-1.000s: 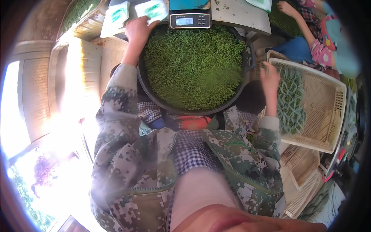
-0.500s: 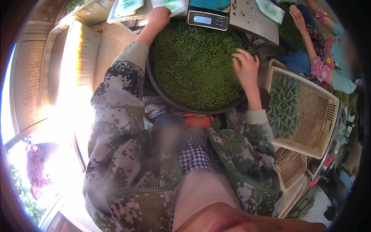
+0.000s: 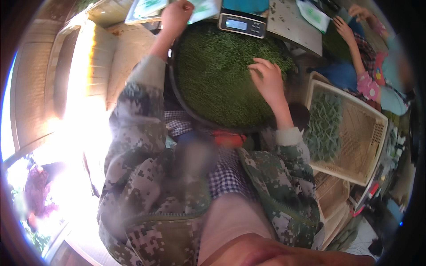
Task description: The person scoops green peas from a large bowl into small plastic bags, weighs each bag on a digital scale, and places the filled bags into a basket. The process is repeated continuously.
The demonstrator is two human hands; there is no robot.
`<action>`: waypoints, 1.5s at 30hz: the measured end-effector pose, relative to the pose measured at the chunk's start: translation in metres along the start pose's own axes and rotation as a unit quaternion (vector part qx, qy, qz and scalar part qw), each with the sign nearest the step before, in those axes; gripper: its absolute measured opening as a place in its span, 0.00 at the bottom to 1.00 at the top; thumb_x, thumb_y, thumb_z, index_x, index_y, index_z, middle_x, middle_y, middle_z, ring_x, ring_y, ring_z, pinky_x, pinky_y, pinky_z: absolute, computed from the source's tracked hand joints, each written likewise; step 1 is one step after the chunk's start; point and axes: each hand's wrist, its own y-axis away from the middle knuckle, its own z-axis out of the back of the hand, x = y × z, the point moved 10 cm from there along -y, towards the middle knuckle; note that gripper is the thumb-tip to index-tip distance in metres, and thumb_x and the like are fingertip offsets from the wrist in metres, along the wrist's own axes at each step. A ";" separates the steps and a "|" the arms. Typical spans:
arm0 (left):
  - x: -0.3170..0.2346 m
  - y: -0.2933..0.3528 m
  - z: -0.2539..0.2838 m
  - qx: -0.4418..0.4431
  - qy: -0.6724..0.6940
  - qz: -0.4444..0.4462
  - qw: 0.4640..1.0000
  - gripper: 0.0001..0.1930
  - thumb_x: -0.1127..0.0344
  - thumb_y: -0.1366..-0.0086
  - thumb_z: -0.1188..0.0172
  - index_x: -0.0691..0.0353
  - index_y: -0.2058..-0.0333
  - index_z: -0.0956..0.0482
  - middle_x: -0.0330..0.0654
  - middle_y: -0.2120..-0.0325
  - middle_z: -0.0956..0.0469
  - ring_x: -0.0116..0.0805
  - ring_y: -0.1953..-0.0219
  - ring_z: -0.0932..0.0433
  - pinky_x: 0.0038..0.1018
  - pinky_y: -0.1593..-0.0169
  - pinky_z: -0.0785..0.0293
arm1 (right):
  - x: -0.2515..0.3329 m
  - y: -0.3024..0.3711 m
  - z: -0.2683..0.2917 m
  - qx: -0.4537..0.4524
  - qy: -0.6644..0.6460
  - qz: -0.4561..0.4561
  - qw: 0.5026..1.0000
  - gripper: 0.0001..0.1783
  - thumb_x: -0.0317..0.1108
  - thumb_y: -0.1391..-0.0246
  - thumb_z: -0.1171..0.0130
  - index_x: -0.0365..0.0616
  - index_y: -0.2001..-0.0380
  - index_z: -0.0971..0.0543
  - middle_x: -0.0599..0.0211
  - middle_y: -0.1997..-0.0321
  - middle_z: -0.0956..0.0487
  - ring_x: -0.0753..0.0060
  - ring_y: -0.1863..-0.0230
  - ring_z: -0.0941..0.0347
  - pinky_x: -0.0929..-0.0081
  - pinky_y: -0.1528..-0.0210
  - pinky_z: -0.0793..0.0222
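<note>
A wide black round pan point(image 3: 175, 95) heaped with fine green leaves point(image 3: 217, 75) sits in front of me. My right hand point(image 3: 266, 80) rests on the leaves at the pan's right side, fingers spread and curled into the heap. My left hand point(image 3: 175, 17) reaches past the pan's far rim and grips a small flat packet point(image 3: 202, 9) with a green print. A grey digital scale point(image 3: 242, 24) stands just beyond the pan.
A cream plastic crate point(image 3: 355, 128) with small green packets point(image 3: 324, 124) stands at my right. Another person's hands point(image 3: 344, 29) work at the far right beside a white sheet point(image 3: 293, 22). A wooden bench point(image 3: 88, 66) lies at my left.
My right hand has come off the crate and moved left onto the leaves in the pan. My left hand has stayed at the far rim by the packets.
</note>
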 end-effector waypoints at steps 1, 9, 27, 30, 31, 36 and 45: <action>-0.024 0.021 0.017 -0.027 0.049 -0.058 0.997 0.09 0.62 0.47 0.40 0.58 0.69 0.20 0.42 0.72 0.20 0.37 0.66 0.21 0.31 0.62 0.26 | 0.005 -0.005 0.000 -0.005 -0.063 -0.016 0.998 0.07 0.33 0.48 0.43 0.49 0.64 0.20 0.65 0.50 0.25 0.61 0.47 0.31 0.53 0.40 0.46; -0.071 0.156 -0.045 0.093 0.675 0.214 0.700 0.07 0.69 0.39 0.43 0.62 0.62 0.24 0.34 0.73 0.22 0.24 0.71 0.24 0.22 0.69 0.27 | -0.001 -0.019 -0.105 0.073 -0.784 -0.280 0.549 0.16 0.39 0.46 0.40 0.41 0.58 0.25 0.64 0.57 0.24 0.70 0.59 0.26 0.69 0.56 0.27; -0.018 0.163 -0.006 -0.052 0.473 0.171 0.862 0.12 0.72 0.39 0.45 0.61 0.57 0.20 0.32 0.74 0.23 0.16 0.78 0.31 0.15 0.73 0.34 | -0.057 -0.022 -0.126 -0.031 -0.610 -0.362 0.704 0.17 0.48 0.43 0.45 0.44 0.66 0.27 0.70 0.77 0.30 0.75 0.76 0.32 0.72 0.70 0.34; -0.013 0.148 0.034 -0.111 0.349 0.091 0.926 0.14 0.74 0.42 0.46 0.61 0.57 0.20 0.26 0.82 0.31 0.13 0.80 0.36 0.14 0.76 0.37 | -0.023 -0.074 -0.132 -0.032 -0.267 -0.064 0.961 0.16 0.45 0.45 0.43 0.45 0.60 0.26 0.64 0.60 0.28 0.60 0.59 0.30 0.61 0.58 0.33; -0.008 0.146 0.034 -0.118 0.332 0.087 0.932 0.14 0.75 0.43 0.46 0.60 0.57 0.20 0.26 0.83 0.31 0.13 0.80 0.36 0.15 0.76 0.37 | -0.004 -0.075 -0.140 -0.034 -0.141 0.001 0.989 0.15 0.44 0.45 0.43 0.46 0.60 0.26 0.63 0.57 0.29 0.58 0.56 0.31 0.59 0.56 0.33; 0.007 0.158 0.038 -0.137 0.376 0.126 0.908 0.14 0.76 0.44 0.48 0.60 0.59 0.19 0.27 0.83 0.30 0.13 0.81 0.36 0.15 0.77 0.37 | 0.034 -0.001 -0.161 0.164 -0.050 0.187 0.967 0.13 0.36 0.50 0.41 0.47 0.61 0.25 0.60 0.53 0.30 0.53 0.49 0.36 0.58 0.50 0.36; -0.026 0.171 0.045 -0.160 0.354 0.089 0.917 0.14 0.75 0.54 0.46 0.66 0.66 0.19 0.52 0.80 0.23 0.40 0.79 0.23 0.31 0.72 0.29 | -0.011 0.011 -0.121 0.122 0.013 0.086 0.989 0.33 0.43 0.48 0.42 0.41 0.41 0.38 0.51 0.37 0.41 0.49 0.36 0.46 0.54 0.38 0.47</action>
